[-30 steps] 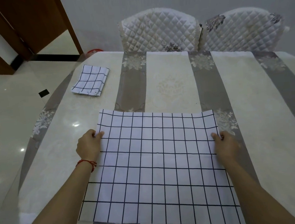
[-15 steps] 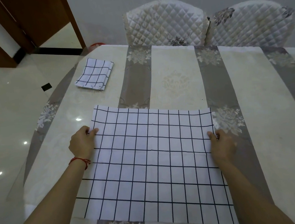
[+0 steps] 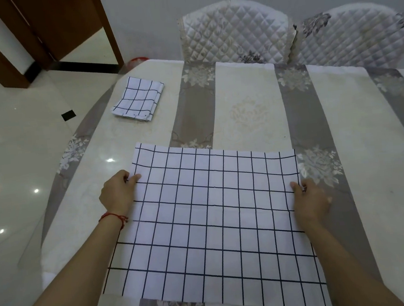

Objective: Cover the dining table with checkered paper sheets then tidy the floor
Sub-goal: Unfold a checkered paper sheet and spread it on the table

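A white paper sheet with a black grid (image 3: 216, 220) lies flat on the near part of the dining table (image 3: 249, 114), which has a cream and grey striped cloth. My left hand (image 3: 117, 193) pinches the sheet's left edge with the thumb on top. At the opposite edge, my right hand (image 3: 310, 200) pinches the sheet the same way. A folded stack of the same checkered sheets (image 3: 138, 98) rests at the table's far left corner.
Two quilted white chairs (image 3: 234, 31) (image 3: 356, 34) stand against the table's far side. Glossy pale floor lies to the left, with a small black tile mark (image 3: 68, 115), a red-rimmed object (image 3: 136, 60) behind the table corner, and a brown door frame (image 3: 109, 26).
The sheet and both hands have shifted a little to the left on the table. Both hands keep their hold on its edges.
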